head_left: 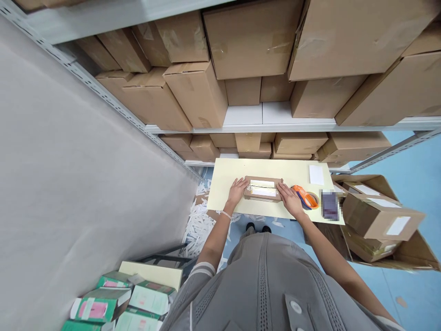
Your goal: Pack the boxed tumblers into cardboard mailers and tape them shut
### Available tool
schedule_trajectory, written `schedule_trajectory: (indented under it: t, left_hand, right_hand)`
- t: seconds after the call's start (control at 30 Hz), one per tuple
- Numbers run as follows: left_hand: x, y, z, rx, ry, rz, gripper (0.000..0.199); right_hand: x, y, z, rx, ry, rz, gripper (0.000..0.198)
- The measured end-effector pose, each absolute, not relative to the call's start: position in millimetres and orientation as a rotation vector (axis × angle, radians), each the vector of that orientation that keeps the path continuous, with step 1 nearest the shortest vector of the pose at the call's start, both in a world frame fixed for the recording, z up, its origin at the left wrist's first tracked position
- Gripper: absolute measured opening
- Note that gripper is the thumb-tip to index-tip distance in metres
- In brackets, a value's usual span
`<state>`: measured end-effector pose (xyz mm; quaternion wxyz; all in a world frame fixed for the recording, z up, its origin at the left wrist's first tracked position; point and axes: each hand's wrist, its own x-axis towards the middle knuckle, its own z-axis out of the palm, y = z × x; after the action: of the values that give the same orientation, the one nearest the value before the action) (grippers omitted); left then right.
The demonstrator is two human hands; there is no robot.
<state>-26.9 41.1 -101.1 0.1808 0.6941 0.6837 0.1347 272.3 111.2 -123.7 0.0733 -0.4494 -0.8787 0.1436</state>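
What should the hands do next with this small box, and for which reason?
Probably smooth the shiny strip, apparently tape, along the small box: it runs lengthwise on top, the left hand and right hand rest at opposite ends, and the tape dispenser lies aside.

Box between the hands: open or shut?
Shut: shiny tape runs along the flat top of the box, between the left hand and right hand.

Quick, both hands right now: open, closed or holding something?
Left hand: open, touching the left end of the cardboard box.
Right hand: open, touching the right end of the same box.
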Motion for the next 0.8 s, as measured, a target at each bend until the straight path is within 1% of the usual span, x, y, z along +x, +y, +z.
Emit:
schedule_trajectory:
  t: [0.2, 0.37, 0.47, 0.57, 0.8]
  left_hand:
    - [-16.6, 30.0, -102.2, 1.926, 1.964, 0.390, 0.059]
    - [22.6, 34.3, -99.7, 1.902, 2.123, 0.477, 0.058]
    - [54.5, 41.6, -100.4, 1.953, 2.044, 0.520, 0.061]
    - [76.1, 44.0, -105.4, 2.002, 1.949, 0.478, 0.058]
    - [80.4, 39.6, -118.6, 2.008, 1.907, 0.419, 0.059]
  right_hand:
    - [269.0, 103.1, -127.8, -1.397, -2.661, 0.389, 0.058]
    - [257.1, 95.0, -124.3, -1.487, -2.648, 0.358, 0.059]
    - [254.4, 91.0, -125.9, -1.496, -2.637, 0.343, 0.061]
    - [253.6, 89.1, -128.4, -1.495, -2.627, 0.324, 0.061]
    - [255.3, 89.9, -125.7, -1.492, -2.599, 0.405, 0.059]
